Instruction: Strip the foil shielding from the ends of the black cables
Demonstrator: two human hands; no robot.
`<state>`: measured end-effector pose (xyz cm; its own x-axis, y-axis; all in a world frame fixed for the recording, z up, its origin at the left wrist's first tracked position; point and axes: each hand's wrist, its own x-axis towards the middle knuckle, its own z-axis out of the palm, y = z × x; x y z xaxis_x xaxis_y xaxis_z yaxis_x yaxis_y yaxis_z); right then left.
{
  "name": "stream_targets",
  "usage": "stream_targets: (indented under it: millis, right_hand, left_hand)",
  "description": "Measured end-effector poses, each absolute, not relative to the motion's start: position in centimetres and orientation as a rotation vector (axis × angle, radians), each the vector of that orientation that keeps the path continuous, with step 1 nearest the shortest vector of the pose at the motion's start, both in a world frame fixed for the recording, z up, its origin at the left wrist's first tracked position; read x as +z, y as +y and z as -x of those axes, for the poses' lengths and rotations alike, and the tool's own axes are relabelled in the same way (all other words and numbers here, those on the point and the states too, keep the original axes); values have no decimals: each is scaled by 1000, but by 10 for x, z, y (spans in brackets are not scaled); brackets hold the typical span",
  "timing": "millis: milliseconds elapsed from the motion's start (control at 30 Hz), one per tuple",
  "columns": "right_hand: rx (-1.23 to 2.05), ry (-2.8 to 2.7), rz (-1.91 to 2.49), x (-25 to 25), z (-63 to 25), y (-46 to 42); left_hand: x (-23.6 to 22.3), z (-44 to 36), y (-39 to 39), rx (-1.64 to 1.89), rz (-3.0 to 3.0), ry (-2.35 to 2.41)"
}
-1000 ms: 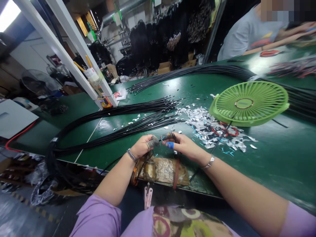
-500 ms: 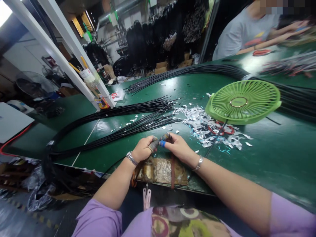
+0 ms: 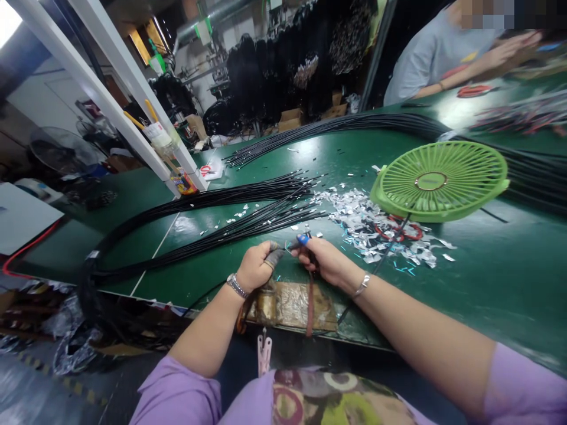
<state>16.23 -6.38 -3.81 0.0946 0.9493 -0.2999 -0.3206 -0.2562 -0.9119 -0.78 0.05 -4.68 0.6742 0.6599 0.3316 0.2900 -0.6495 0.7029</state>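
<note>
My left hand (image 3: pixel 259 264), its thumb and finger covered in grey wraps, is closed on the end of a black cable (image 3: pixel 204 297). Thin light-blue and white wires (image 3: pixel 287 246) stick out past those fingertips. Facing it, my right hand (image 3: pixel 325 260) has a blue wrap on one finger and is curled round a slim dark hand tool (image 3: pixel 312 260); its exact kind is mostly hidden. The fingertips of both hands are close together, with the wires between them. Under the hands, a tape-covered block (image 3: pixel 292 304) with a brown strap lies at the table edge.
Bundles of black cables (image 3: pixel 212 233) curve across the green table (image 3: pixel 487 277). White foil scraps and blue bits (image 3: pixel 354 215) are heaped right of centre beside a green fan (image 3: pixel 443 177). White posts (image 3: pixel 128 88) rise at left. Another person (image 3: pixel 436 59) sits at far right.
My right hand has turned and drawn slightly away from the left, its blue-wrapped finger now higher. Light-blue and white wires now show between the hands. My left hand has barely moved.
</note>
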Motion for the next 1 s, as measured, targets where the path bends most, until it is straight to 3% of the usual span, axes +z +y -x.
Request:
stream_targets:
  millis: [300,800,1000]
  right_hand:
    - [1609,-686,1142,-36,-159,-68]
    - [838,-1309,1427,-34,-165,-71]
    - [1050,-1252,1457,-36,-159,-70]
  left_hand:
    - [-40,4,1,690,-2021,592]
    - [-43,1,2,678,-1889,615]
    - [-41,4,3,579,-1779,541]
